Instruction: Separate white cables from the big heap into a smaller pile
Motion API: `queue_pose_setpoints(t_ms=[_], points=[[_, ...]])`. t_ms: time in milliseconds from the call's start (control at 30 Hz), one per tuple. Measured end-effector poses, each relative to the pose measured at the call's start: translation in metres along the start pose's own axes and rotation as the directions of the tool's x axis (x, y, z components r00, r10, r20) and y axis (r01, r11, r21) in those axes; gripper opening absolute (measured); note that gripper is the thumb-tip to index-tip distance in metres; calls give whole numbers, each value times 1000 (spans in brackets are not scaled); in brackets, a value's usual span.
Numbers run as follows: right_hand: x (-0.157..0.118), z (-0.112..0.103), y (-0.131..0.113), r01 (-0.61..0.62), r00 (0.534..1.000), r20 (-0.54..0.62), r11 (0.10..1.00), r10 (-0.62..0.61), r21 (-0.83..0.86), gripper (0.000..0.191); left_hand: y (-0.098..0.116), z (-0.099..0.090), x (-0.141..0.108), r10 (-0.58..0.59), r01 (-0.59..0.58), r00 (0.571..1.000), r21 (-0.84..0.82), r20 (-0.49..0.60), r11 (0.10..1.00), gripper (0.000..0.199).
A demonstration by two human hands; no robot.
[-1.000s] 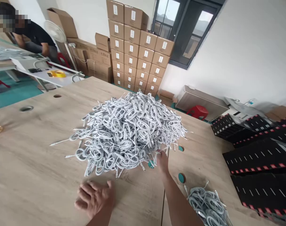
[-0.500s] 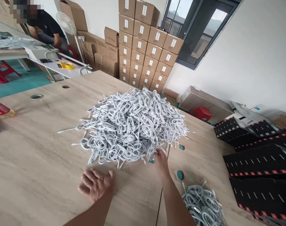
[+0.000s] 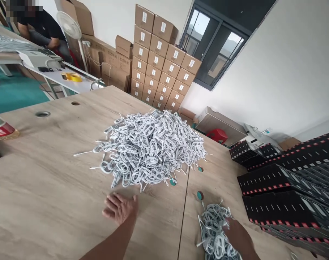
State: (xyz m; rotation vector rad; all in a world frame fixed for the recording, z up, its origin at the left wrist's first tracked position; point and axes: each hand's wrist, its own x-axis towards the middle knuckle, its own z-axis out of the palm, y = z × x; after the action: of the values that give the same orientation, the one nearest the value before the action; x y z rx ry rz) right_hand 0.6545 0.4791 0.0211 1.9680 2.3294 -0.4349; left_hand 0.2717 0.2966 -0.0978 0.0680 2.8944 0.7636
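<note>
While your left hand [image 3: 120,208] lies palm-down on the wooden table [image 3: 45,187], fingers loosely spread and holding nothing, your right forearm angles down to the near right. Half a second ago your right hand [image 3: 236,236] was at the near edge of the big heap of coiled white cables [image 3: 150,146]; now it rests on the small cable pile [image 3: 214,227], fingers curled over the coils, grip unclear.

Single head-worn view, facing forward and down, close over wooden table [image 3: 45,187]
</note>
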Motion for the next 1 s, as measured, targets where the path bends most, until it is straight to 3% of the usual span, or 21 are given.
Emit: queue_pose_setpoints(t_ms=[67,167,233,333,433,500,633,800,867,1000], points=[[11,10,-67,122,992,3,992,-122,30,37,-5,-6,3,1,0,998,-8,56,1000,89],[32,38,-193,369,929,-25,923,-369,106,58,-20,-16,17,32,-29,994,-27,107,999,85],[42,55,-263,446,895,-61,885,-442,130,68,-33,-23,32,84,-85,988,2,129,996,85],[52,68,-321,434,901,-65,893,-429,120,64,-49,-29,51,100,-138,964,142,245,980,91],[54,67,-326,397,917,-34,896,-399,200,45,-57,-27,56,84,-174,939,251,334,952,102],[51,61,-313,358,923,-9,851,-384,383,31,-57,-25,54,89,-194,932,278,352,941,105],[28,60,-280,113,922,136,587,-363,802,25,-56,-22,57,78,-206,912,285,403,936,111],[-12,76,-261,-303,893,380,301,-243,904,25,-52,-21,68,77,-218,902,295,425,930,122],[-19,79,-265,-340,882,408,280,-235,898,25,-49,-21,69,89,-229,903,295,421,928,123],[-15,75,-276,-270,918,357,388,-172,881,20,-44,-26,67,93,-233,905,302,415,924,124]])
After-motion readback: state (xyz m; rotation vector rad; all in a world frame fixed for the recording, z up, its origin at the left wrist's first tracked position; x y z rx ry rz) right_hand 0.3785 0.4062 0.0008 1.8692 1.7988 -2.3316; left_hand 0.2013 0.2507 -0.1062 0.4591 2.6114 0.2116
